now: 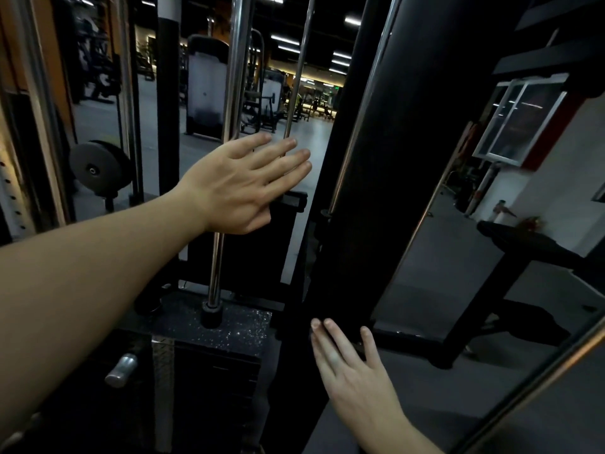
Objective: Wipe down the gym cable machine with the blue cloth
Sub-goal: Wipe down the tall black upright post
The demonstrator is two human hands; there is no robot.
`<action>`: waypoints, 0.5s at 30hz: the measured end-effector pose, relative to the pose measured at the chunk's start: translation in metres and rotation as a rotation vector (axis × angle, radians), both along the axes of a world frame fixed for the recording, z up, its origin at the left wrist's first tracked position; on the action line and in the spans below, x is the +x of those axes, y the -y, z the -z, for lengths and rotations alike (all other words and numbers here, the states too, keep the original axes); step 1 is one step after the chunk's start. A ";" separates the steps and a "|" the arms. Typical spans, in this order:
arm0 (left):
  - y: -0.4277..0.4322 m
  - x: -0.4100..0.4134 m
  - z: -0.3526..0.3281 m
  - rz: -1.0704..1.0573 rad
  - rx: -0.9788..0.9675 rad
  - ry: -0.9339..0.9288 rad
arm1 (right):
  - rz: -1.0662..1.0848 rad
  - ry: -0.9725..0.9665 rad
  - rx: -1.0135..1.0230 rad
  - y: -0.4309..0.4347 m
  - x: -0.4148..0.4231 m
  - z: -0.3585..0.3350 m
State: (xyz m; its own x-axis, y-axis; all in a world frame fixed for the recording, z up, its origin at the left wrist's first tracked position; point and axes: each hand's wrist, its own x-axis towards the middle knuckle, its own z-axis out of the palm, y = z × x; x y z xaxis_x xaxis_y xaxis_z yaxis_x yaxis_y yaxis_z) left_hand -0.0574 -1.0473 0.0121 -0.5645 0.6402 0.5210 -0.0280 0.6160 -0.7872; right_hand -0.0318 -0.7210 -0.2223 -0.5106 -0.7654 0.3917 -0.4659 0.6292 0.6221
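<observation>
The cable machine fills the view: a wide black upright, two chrome guide rods, and a black weight stack with a metal selector pin at the lower left. My left hand is stretched out flat with fingers apart in front of the guide rods, above the stack's top plate, and holds nothing. My right hand is low, fingers spread, with its fingertips at the bottom end of the black upright. No blue cloth is in view.
A grey weight plate hangs on a rack at the left. A black bench stands at the right, beside a white wall with a framed window. Other gym machines stand on the grey floor beyond the rods.
</observation>
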 end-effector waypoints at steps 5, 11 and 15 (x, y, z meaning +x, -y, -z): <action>-0.002 0.003 0.004 -0.009 0.056 0.041 | -0.023 -0.094 -0.092 -0.014 0.003 -0.047; -0.017 0.020 0.062 0.020 0.241 0.237 | -0.081 -0.152 -0.143 -0.036 -0.012 -0.077; -0.051 0.040 0.104 0.143 0.298 0.361 | -0.095 -0.094 0.002 -0.049 -0.004 -0.034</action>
